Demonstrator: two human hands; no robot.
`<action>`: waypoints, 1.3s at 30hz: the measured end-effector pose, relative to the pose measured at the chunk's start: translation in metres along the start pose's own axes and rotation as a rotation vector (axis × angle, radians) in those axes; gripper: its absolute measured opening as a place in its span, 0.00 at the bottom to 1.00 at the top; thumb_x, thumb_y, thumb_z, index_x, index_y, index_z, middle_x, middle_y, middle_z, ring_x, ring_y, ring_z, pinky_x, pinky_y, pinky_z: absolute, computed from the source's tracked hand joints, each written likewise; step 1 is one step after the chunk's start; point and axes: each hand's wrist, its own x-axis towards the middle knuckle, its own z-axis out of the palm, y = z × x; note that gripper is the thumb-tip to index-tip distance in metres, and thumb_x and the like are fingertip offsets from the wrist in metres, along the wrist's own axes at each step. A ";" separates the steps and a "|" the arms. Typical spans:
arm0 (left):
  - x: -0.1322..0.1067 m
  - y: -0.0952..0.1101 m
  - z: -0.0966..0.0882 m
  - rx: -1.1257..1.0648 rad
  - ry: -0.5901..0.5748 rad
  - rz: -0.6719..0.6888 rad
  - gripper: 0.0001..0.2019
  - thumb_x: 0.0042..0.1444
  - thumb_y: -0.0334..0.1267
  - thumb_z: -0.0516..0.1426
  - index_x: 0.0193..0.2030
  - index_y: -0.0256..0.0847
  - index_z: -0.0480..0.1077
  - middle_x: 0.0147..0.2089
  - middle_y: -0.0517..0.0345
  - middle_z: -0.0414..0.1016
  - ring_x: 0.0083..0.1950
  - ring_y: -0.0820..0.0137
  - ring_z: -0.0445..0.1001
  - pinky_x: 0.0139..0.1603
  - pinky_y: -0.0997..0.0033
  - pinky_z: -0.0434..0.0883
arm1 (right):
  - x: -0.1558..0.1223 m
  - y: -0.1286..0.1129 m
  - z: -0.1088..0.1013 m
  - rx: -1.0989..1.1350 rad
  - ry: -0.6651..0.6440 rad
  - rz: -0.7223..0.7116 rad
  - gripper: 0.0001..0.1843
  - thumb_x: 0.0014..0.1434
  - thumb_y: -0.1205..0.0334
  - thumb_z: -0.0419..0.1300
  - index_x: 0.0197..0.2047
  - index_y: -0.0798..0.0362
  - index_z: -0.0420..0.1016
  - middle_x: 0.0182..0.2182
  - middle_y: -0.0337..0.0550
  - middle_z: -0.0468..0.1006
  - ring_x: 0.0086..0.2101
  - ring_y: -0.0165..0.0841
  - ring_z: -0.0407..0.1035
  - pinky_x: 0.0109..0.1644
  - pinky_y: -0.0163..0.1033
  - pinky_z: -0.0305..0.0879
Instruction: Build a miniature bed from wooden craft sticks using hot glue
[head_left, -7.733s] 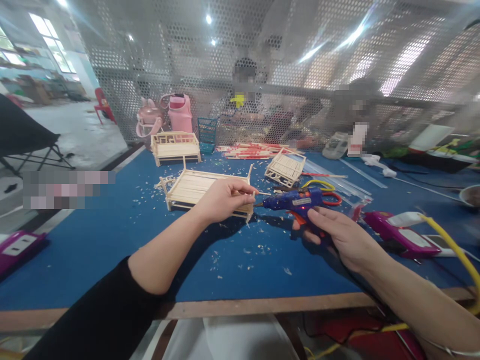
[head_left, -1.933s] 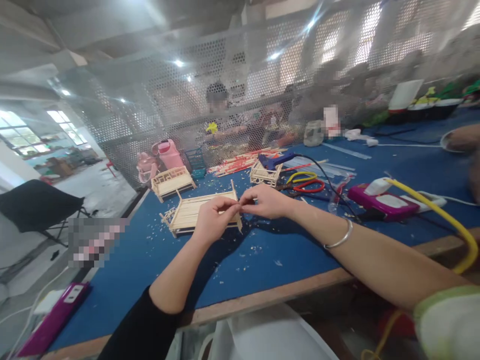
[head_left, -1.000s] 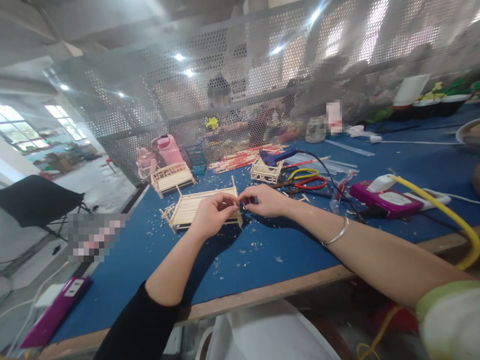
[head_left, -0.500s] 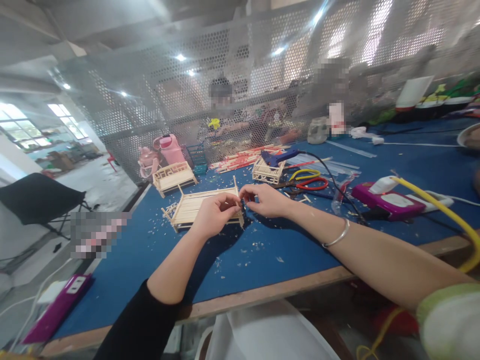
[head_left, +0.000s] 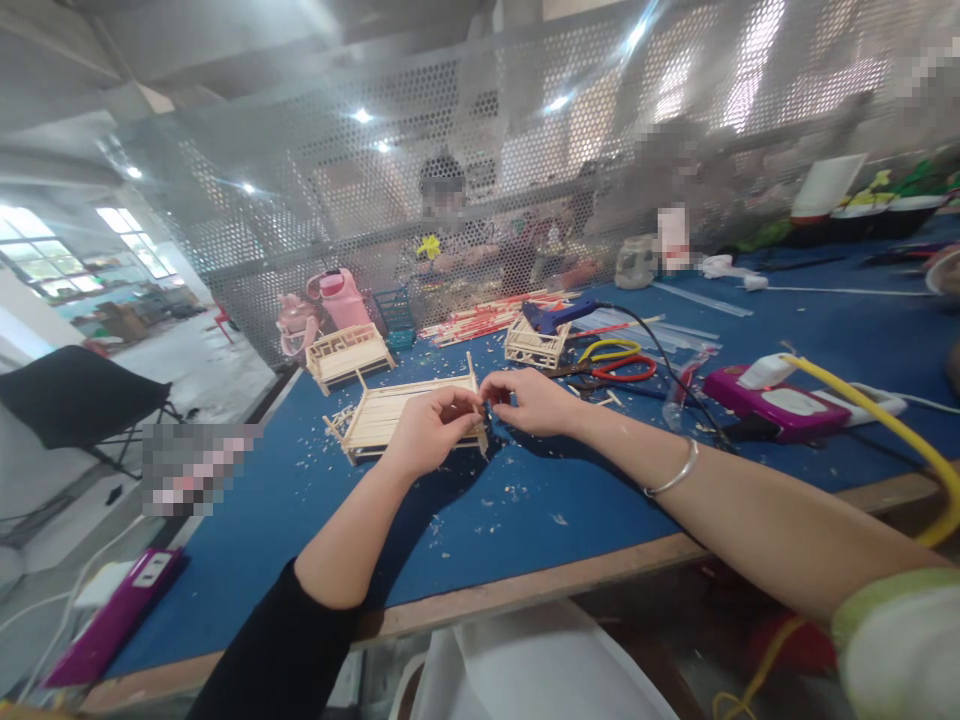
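A miniature bed frame made of pale wooden sticks (head_left: 382, 418) stands on the blue worktable, with thin posts at its corners. Over its right end is my left hand (head_left: 431, 430), thumb and fingers closed in a pinch by the end rail. My right hand (head_left: 532, 400) meets it from the right, fingertips curled together just outside that end. Whatever the fingertips hold is too small or hidden to make out. Behind the bed frame sits a small finished-looking stick bench (head_left: 349, 357). A smaller stick piece (head_left: 536, 343) stands beyond my right hand.
A blue glue gun (head_left: 555, 316) rests on the smaller piece, near yellow-handled scissors (head_left: 611, 349) and red-handled scissors (head_left: 626, 368). Red-and-white sticks (head_left: 495, 318) lie at the back. A purple power strip (head_left: 780, 400) with a yellow cable is at right. Pink bottle (head_left: 345, 300) stands back left.
Both hands stay in the same place at the bed frame's right end, with hardly any finger movement. A person behind the perforated screen has shifted slightly.
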 end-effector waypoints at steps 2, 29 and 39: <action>0.000 0.000 0.000 0.006 0.004 0.004 0.08 0.43 0.39 0.61 0.31 0.38 0.72 0.29 0.59 0.76 0.31 0.70 0.74 0.37 0.69 0.72 | 0.000 0.000 0.000 -0.001 0.000 0.002 0.10 0.48 0.76 0.53 0.32 0.56 0.72 0.25 0.37 0.72 0.27 0.27 0.64 0.32 0.31 0.58; -0.001 -0.004 0.000 -0.078 0.000 0.004 0.37 0.45 0.31 0.60 0.64 0.41 0.56 0.31 0.61 0.75 0.34 0.73 0.76 0.40 0.71 0.72 | -0.001 -0.003 -0.001 0.027 0.147 -0.073 0.12 0.49 0.74 0.52 0.35 0.55 0.71 0.26 0.39 0.75 0.27 0.29 0.66 0.34 0.34 0.60; -0.001 -0.004 0.000 -0.141 -0.013 -0.034 0.45 0.46 0.31 0.62 0.69 0.41 0.43 0.31 0.62 0.74 0.31 0.74 0.74 0.35 0.74 0.69 | -0.004 -0.011 -0.001 -0.066 0.333 -0.513 0.14 0.53 0.73 0.51 0.33 0.53 0.78 0.24 0.40 0.78 0.27 0.30 0.70 0.39 0.40 0.58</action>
